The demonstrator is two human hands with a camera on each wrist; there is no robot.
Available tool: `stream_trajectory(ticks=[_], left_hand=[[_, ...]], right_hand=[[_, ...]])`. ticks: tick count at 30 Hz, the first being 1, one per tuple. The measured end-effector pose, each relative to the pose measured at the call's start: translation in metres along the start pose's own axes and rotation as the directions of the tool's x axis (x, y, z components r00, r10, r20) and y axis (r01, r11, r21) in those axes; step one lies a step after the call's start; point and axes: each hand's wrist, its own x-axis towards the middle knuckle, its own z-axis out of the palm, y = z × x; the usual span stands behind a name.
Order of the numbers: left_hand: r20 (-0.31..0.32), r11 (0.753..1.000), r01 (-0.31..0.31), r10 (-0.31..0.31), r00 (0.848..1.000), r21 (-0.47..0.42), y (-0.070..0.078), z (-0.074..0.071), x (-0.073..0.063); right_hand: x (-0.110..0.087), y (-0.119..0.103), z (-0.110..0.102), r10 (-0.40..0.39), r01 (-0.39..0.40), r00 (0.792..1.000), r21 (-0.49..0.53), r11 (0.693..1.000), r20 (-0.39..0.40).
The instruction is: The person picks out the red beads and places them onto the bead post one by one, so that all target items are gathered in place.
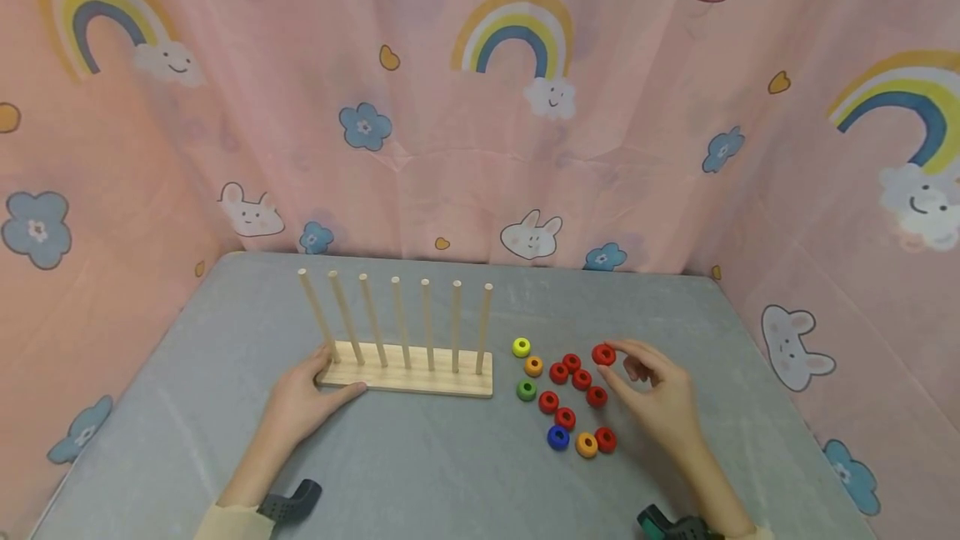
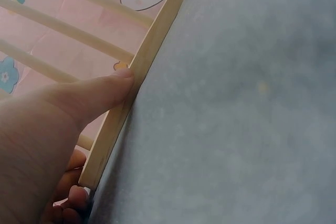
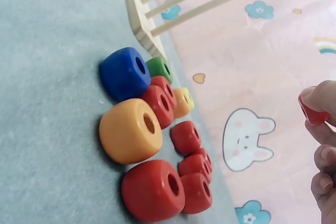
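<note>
My left hand [image 1: 298, 400] grips the left end of a wooden base [image 1: 427, 380] that carries a row of several upright pegs [image 1: 427, 323]. In the left wrist view the thumb [image 2: 113, 85] lies along the base's front edge, with the other fingers curled behind its end. Between thumb and fingertips, my right hand [image 1: 663, 398] pinches a red bead [image 1: 603, 354] with a hole through it, raised above the table in the right wrist view. Just left of this hand lie several loose red beads [image 1: 581, 379].
Among the red beads on the grey table [image 1: 420, 473] are a yellow bead [image 1: 521, 347], two orange beads [image 1: 587, 444], a green bead [image 1: 527, 390] and a blue bead [image 1: 558, 437]. A pink patterned curtain [image 1: 450, 173] hangs behind and at both sides.
</note>
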Motion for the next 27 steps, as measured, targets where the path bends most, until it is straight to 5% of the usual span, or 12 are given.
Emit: stream_trajectory(ticks=[27], left_hand=[[-0.001,1.000,0.005,-0.005,1.000,0.005,0.001,-0.001,0.001]], right_hand=[[0.019,-0.018,0.013,0.034,-0.034,0.999,0.035,0.999,-0.005]])
